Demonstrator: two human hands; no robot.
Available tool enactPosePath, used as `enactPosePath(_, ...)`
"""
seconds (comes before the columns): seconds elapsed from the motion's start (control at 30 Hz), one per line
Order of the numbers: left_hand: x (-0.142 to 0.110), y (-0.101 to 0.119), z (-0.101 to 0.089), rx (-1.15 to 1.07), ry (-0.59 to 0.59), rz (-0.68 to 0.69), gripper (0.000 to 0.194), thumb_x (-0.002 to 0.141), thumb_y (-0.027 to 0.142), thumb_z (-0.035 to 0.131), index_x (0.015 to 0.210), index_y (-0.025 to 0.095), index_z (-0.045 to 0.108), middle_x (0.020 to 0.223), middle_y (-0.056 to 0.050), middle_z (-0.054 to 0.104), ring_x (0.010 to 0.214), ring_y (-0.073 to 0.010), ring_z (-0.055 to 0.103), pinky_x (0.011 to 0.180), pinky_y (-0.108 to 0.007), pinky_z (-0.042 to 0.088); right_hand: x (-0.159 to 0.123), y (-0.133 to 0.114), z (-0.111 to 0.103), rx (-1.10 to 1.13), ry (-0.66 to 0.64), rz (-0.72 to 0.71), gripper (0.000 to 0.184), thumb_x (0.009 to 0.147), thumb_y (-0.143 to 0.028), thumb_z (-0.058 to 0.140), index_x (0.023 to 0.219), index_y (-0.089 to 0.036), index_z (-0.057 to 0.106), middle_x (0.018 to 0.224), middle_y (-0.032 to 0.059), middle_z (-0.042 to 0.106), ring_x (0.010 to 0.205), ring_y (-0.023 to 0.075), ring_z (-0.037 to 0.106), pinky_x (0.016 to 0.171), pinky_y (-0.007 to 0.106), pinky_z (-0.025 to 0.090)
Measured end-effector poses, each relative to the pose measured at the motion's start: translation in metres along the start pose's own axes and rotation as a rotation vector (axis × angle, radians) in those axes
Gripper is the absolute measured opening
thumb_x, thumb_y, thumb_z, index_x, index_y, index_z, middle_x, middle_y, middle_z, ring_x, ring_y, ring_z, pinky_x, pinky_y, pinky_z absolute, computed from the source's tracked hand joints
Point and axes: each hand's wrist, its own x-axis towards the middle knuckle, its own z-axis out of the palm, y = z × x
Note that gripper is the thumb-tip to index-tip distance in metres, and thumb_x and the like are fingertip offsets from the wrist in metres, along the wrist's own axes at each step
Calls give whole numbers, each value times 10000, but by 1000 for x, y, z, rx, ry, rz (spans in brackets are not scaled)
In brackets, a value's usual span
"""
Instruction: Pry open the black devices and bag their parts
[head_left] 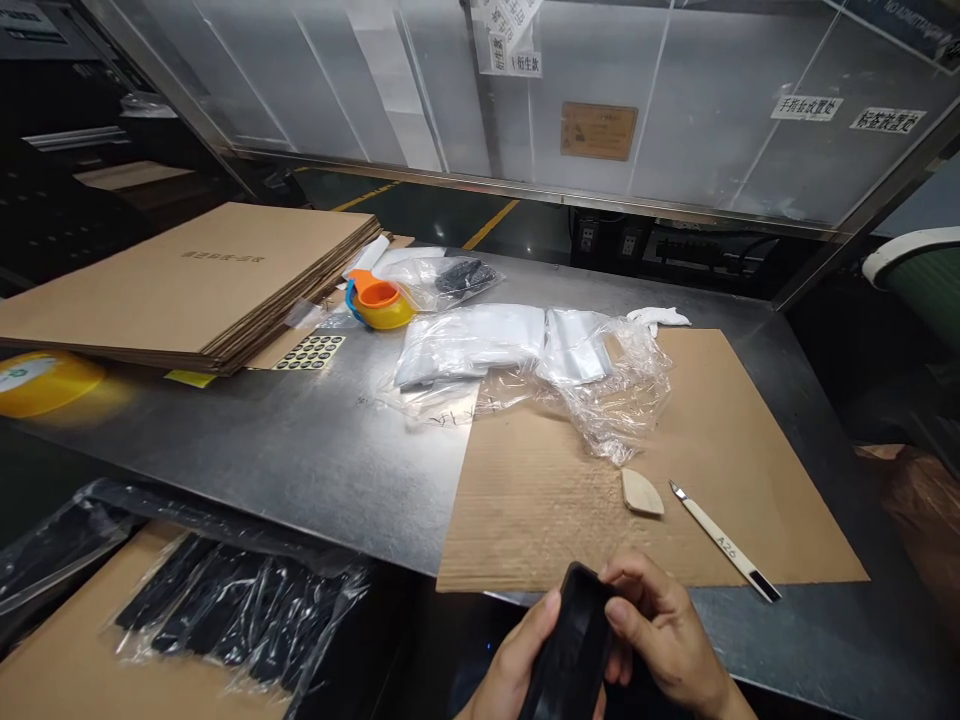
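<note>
A black, hollow, long part with a raised rim is held between both hands near the front edge of the table. My left hand grips its left side, thumb along the edge. My right hand is closed on its upper right side, with thumb and forefinger pinching the rim. The part's lower end runs out of the picture. Just beyond the hands lie a knife with a pale handle marked A26 and a small wedge-shaped tan block, both on a cardboard sheet.
Clear plastic bags lie across the table's middle, beside an orange and yellow tape dispenser. Stacked flat cardboard occupies the left, near a yellow tape roll. At lower left, a box holds bagged black parts.
</note>
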Motion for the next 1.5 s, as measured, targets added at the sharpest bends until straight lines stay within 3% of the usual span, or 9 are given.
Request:
enactPosePath(0.7, 3, -9, -7, -20, 31, -77, 707, 817, 651, 304, 785, 48, 669, 562, -90, 597, 443, -97, 482, 414, -191, 275, 0, 4, 1, 32, 25, 19, 254, 825, -419, 586, 865, -202, 461, 530, -66, 552, 388, 90, 581, 342, 138, 416)
enactPosePath(0.8, 8, -14, -12, -18, 54, -105, 758, 787, 691, 305, 626, 40, 658, 471, -82, 557, 388, -79, 464, 379, -180, 247, 3, -1, -9, -42, 122, 12, 280, 859, -478, 502, 866, -205, 442, 546, -40, 576, 412, 111, 585, 378, 182, 432)
enactPosePath(0.9, 10, -11, -14, -77, 96, -63, 785, 741, 746, 291, 502, 70, 611, 417, -63, 510, 351, -103, 490, 344, -186, 256, 4, -3, -42, -421, 500, -53, 311, 899, -492, 390, 979, -205, 476, 694, 20, 616, 543, 142, 604, 509, 261, 480)
enactPosePath(0.97, 10, -2, -12, -150, 181, 51, 724, 761, 713, 320, 703, 81, 668, 489, -44, 550, 377, -121, 529, 363, -189, 315, 3, 0, -74, -907, 723, -94, 354, 878, -505, 403, 1019, -205, 528, 832, 68, 616, 697, 195, 605, 619, 325, 486)
enactPosePath(1.07, 7, 16, -6, -215, 287, 256, 599, 823, 623, 331, 1154, 176, 555, 580, -18, 594, 432, -137, 563, 425, -207, 399, -1, 11, -118, -1527, 670, -108, 428, 873, -517, 346, 930, -170, 590, 827, 120, 587, 782, 279, 555, 667, 407, 459)
enactPosePath(1.17, 7, 29, -1, -245, 333, 361, 600, 854, 589, 285, 1248, 171, 459, 580, -17, 587, 439, -143, 559, 435, -219, 420, -4, 19, -137, -1682, 584, -131, 409, 906, -442, 277, 846, -164, 572, 777, 120, 564, 768, 278, 542, 668, 403, 453)
enactPosePath(1.23, 9, 33, 2, -272, 372, 411, 578, 867, 565, 275, 1243, 165, 457, 580, -18, 584, 440, -139, 552, 435, -216, 417, -8, 17, -128, -1586, 630, -148, 378, 912, -427, 263, 853, -173, 537, 814, 119, 570, 783, 261, 566, 664, 372, 458)
enactPosePath(1.33, 11, 36, 3, -301, 428, 490, 530, 879, 529, 286, 1197, 159, 493, 579, -25, 589, 454, -140, 551, 450, -220, 420, -17, 4, -86, -1264, 620, -99, 329, 913, -439, 273, 905, -202, 500, 740, 52, 590, 666, 191, 601, 589, 281, 456)
enactPosePath(1.5, 13, 34, 0, -305, 466, 540, 519, 870, 534, 312, 928, 132, 635, 593, -47, 604, 469, -133, 553, 434, -206, 412, -30, -12, 10, -735, 150, 124, 338, 921, -471, 301, 804, -232, 511, 551, -47, 506, 447, 101, 494, 444, 190, 371)
